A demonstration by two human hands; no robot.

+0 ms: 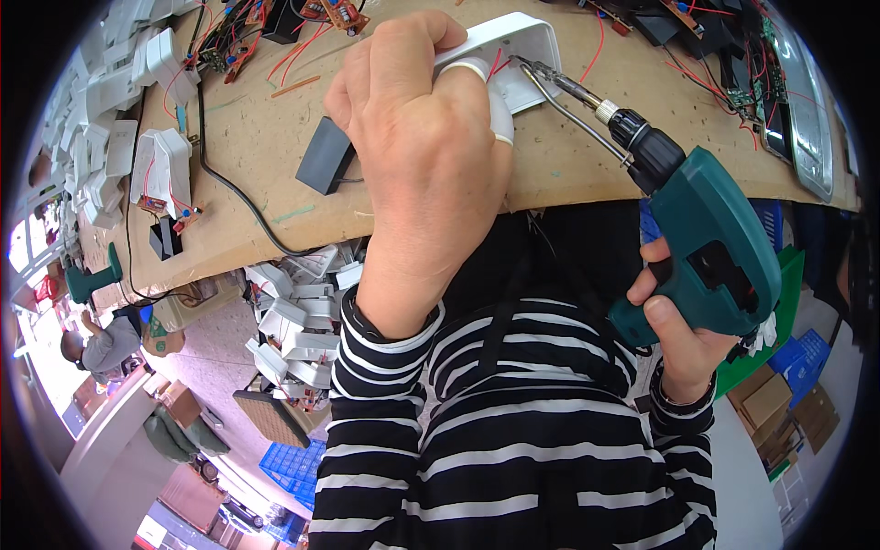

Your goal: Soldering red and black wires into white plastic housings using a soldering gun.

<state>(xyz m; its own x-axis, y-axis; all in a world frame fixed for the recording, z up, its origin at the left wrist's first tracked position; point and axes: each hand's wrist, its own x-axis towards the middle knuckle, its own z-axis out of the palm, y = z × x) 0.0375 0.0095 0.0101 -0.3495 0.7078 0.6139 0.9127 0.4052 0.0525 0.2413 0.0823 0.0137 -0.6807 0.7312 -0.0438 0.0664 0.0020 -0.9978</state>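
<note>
My left hand (417, 156) is closed on a white plastic housing (527, 37) at the table's near edge, tilted so its hollow inside shows. White covers sit on two of its fingertips. Short red wires show inside the housing. My right hand (683, 339) is wrapped round the handle of a green soldering gun (724, 229). Its metal tip and curved feed tube reach into the housing beside the red wires; whether the tip touches them I cannot tell. Left of my left hand lies a dark grey box (324, 156) with a lead.
White housings (87, 119) are heaped at the left, and one with red wires (160, 170) stands nearer. Circuit boards with wires (339, 14) lie at the back. A clear curved cover (807, 119) is at the right. More white parts (307, 321) sit below the table; a person (110, 344) is far left.
</note>
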